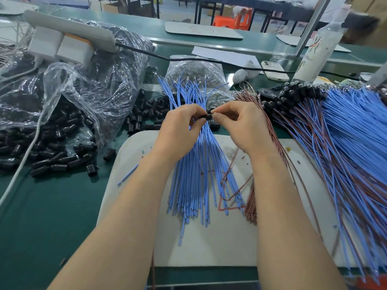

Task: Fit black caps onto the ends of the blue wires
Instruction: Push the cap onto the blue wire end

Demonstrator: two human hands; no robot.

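Head view, left hand (180,122) and right hand (238,124) pinching ribbed black cap (206,116), over thin blue wires (199,174).

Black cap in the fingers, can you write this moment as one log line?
left hand: pinches black cap | right hand: pinches black cap | blue wires: bundle lying on white board

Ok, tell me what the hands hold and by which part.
Both pinch one black cap: the left hand its left end, the right hand its right end, between thumb and forefinger.
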